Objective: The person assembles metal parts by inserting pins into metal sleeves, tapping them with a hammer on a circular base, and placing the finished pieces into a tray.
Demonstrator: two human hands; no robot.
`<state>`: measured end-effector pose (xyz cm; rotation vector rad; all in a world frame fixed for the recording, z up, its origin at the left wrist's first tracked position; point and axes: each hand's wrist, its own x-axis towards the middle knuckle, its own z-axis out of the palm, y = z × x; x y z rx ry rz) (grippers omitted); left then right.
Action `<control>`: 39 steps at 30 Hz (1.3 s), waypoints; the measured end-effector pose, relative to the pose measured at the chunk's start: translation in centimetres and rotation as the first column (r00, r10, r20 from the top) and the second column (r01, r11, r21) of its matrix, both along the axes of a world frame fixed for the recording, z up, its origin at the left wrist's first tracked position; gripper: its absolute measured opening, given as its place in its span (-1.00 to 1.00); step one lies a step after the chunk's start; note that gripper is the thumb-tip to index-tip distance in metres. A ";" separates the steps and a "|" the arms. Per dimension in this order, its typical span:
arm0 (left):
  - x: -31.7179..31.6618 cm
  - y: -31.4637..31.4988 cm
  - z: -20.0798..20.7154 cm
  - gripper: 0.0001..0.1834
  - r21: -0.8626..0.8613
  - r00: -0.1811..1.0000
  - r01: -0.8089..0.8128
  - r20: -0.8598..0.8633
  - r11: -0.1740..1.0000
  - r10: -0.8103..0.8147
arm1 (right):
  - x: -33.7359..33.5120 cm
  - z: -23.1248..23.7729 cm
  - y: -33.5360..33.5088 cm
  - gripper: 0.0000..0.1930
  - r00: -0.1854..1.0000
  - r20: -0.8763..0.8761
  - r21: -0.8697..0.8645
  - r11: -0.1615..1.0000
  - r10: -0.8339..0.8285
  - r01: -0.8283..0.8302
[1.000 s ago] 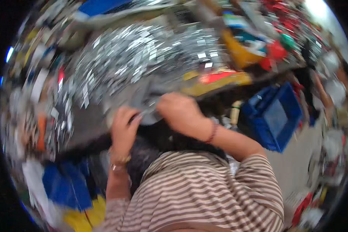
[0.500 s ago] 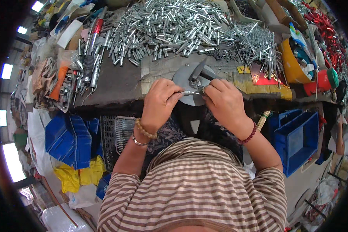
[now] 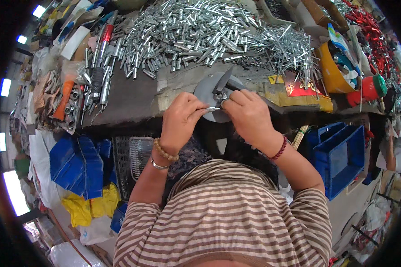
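Observation:
A small shiny metal tube (image 3: pixel 213 109) lies level between my two hands. My left hand (image 3: pixel 181 119) pinches its left end between thumb and fingers. My right hand (image 3: pixel 250 116) is closed at the other end, its fingertips meeting the tube. Just beyond them is a round grey metal plate (image 3: pixel 204 91) with a small metal block (image 3: pixel 220 95) on it. A dark hammer (image 3: pixel 223 82) lies over the block; its handle runs toward my right hand, and whether the palm grips it is hidden.
Beyond the plate rises a large heap of metal tubes (image 3: pixel 187 33), with thin metal pins (image 3: pixel 285 51) beside it. A yellow container (image 3: pixel 329 71) and a red jar with green lid (image 3: pixel 370 89) stand right. Tools (image 3: pixel 100 66) lie left. Blue bins (image 3: pixel 343 155) sit below the bench edge.
The whole view has shifted slightly. Both hands stay together at the plate, and the fingertips of my right hand have come closer to my left around the tube.

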<state>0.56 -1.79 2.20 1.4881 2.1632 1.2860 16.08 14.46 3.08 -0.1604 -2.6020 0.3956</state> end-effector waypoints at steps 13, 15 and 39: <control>0.2 0.3 -0.8 -0.90 0.087 0.984 -0.009 -0.178 0.996 0.024 | -0.5 -2.1 7.2 -0.79 0.932 0.193 -0.149 0.930 -0.305 0.335; 0.8 -0.6 -0.3 -0.89 0.078 0.989 -0.011 -0.146 0.997 0.022 | -0.6 -1.6 6.4 -0.76 0.941 0.180 -0.165 0.935 -0.286 0.316; 0.5 -0.4 -0.1 -0.88 0.074 0.982 -0.001 -0.188 0.997 0.015 | -1.6 0.5 -2.3 -0.67 0.986 -0.157 -0.308 0.946 0.058 -0.105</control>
